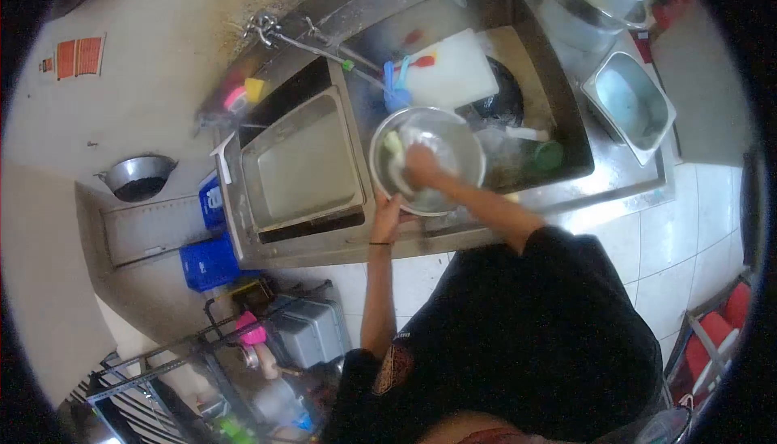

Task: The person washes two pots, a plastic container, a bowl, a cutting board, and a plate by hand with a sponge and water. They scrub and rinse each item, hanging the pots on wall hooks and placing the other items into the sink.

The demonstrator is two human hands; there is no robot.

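Note:
A round metal bowl (473, 138) is tipped toward me over the front edge of the sink, between the two basins. My left hand (388, 213) grips its near rim from the lower left, fingers closed on it. Inside the bowl is my right hand (422, 166), blurred and bunched against the inner wall; whatever it holds is hidden. Beside its fingers shows a pale yellow-green patch (393, 145), too smeared to name. Just beyond the rim are blue-handled utensils (396, 88) and a white cutting board (453, 70).
A water-filled tub (307, 161) sits in the left basin. In the right basin are a dark round pan (506, 92) and a green round item (548, 155). A tap (263, 27) stands behind. Right lies a steel pan (631, 100); lower left, a rack (210, 347) and blue crates (209, 262).

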